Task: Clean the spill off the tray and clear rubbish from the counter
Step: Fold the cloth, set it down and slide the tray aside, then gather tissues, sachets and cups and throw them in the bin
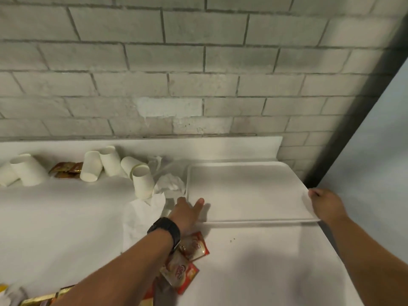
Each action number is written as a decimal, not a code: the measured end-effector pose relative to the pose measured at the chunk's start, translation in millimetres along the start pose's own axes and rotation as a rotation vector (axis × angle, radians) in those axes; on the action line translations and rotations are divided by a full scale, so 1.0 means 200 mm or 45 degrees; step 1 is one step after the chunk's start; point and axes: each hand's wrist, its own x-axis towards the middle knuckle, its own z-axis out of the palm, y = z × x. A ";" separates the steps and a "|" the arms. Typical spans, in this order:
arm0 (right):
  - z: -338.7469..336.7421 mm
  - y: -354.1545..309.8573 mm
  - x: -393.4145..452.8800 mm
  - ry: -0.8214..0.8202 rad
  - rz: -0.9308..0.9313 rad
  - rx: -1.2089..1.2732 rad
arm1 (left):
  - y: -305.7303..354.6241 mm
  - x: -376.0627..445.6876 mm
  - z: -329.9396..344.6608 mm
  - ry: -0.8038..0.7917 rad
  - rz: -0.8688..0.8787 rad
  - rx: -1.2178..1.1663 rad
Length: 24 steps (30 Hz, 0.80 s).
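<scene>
A: What is lying nearest, at the bottom of the frame?

B: Red sachets are lying on the white table, partly under the left forearm.

A: And the hands?

B: The left hand is resting on the tray's near left corner, its fingers hidden, so I cannot tell their spread. The right hand is gripping the tray's right edge, fingers curled.

A: Farther back?

B: Crumpled tissue is sitting just left of the tray, and paper cups are lying tipped along the wall at centre left.
</scene>
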 end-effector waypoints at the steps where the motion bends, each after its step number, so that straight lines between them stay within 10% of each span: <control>1: 0.03 0.00 0.04 -0.015 -0.007 0.002 | 0.00 0.03 0.00 0.009 -0.012 0.038; 11: 0.25 -0.07 0.19 0.029 0.070 0.002 | 0.04 0.18 -0.11 -0.162 0.324 1.461; 24: 0.27 -0.08 0.15 0.130 0.073 -0.260 | 0.01 0.24 -0.15 -0.112 0.344 1.621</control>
